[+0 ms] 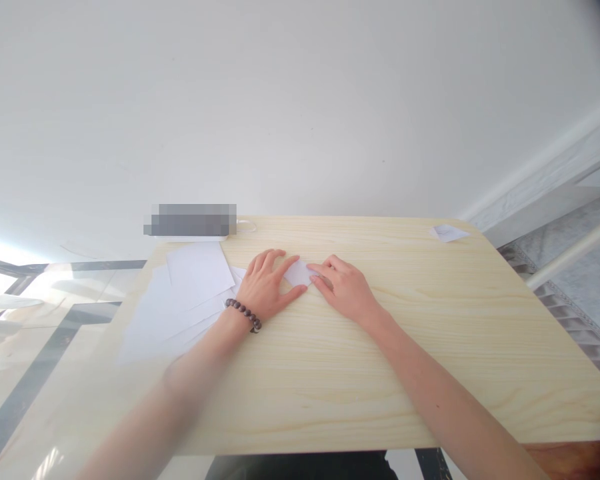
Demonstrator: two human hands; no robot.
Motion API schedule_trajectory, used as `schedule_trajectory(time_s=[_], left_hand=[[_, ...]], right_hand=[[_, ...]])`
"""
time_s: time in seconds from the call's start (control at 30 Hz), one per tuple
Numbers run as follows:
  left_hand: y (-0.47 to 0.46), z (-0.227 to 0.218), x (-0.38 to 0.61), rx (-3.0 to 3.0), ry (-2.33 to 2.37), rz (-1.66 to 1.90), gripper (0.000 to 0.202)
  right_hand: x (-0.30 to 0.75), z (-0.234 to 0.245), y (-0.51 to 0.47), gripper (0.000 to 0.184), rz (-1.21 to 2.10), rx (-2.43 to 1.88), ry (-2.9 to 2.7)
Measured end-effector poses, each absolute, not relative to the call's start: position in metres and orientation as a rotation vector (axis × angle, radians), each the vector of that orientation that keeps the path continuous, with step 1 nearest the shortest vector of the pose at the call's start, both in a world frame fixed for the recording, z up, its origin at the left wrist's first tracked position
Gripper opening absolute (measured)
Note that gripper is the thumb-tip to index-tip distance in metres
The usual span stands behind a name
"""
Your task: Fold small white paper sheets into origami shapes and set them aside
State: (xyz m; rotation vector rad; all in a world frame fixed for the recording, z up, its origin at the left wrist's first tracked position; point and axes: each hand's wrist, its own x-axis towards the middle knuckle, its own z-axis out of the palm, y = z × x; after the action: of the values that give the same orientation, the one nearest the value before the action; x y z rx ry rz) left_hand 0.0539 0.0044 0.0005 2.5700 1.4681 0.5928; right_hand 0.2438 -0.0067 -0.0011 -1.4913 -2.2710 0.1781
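Note:
A small folded piece of white paper (299, 271) lies on the light wooden table (360, 373), between my two hands. My left hand (267, 287) lies flat on the paper's left part, fingers stretched out and a dark bead bracelet on the wrist. My right hand (344, 289) presses on the paper's right edge with its fingers held together and pointing left. Both forearms reach in from the near edge.
Several loose white sheets (180, 300) lie fanned out on the table's left part. A small folded paper piece (449, 233) sits at the far right corner. A white device with a cable (200, 233) rests at the far edge against the white wall.

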Motion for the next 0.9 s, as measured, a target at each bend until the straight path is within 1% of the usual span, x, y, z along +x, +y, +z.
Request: schedule_trajectory(time_s=[0.17, 0.4, 0.57, 0.73, 0.9], left_hand=[[0.0034, 0.0016, 0.055, 2.553, 1.495, 0.611, 0.042], [0.0035, 0.0012, 0.0564, 2.557, 1.489, 0.633, 0.041], [0.003, -0.0009, 0.057, 2.563, 1.503, 0.655, 0.045], [0.0028, 0.0008, 0.0561, 2.587, 1.525, 0.605, 0.04], [0.0018, 0.0034, 0.0577, 2.614, 1.54, 0.573, 0.04]], right_hand=[[0.2431, 0.0006, -0.0067, 0.032, 0.17, -1.512, -2.293], [0.2402, 0.0005, -0.0043, 0.033, 0.117, -1.56, -2.329], [0.2397, 0.0007, -0.006, 0.033, 0.097, -1.572, -2.328], [0.2376, 0.0017, -0.0054, 0.033, 0.056, -1.592, -2.349], [0.2345, 0.0017, -0.0037, 0.031, 0.032, -1.621, -2.354]])
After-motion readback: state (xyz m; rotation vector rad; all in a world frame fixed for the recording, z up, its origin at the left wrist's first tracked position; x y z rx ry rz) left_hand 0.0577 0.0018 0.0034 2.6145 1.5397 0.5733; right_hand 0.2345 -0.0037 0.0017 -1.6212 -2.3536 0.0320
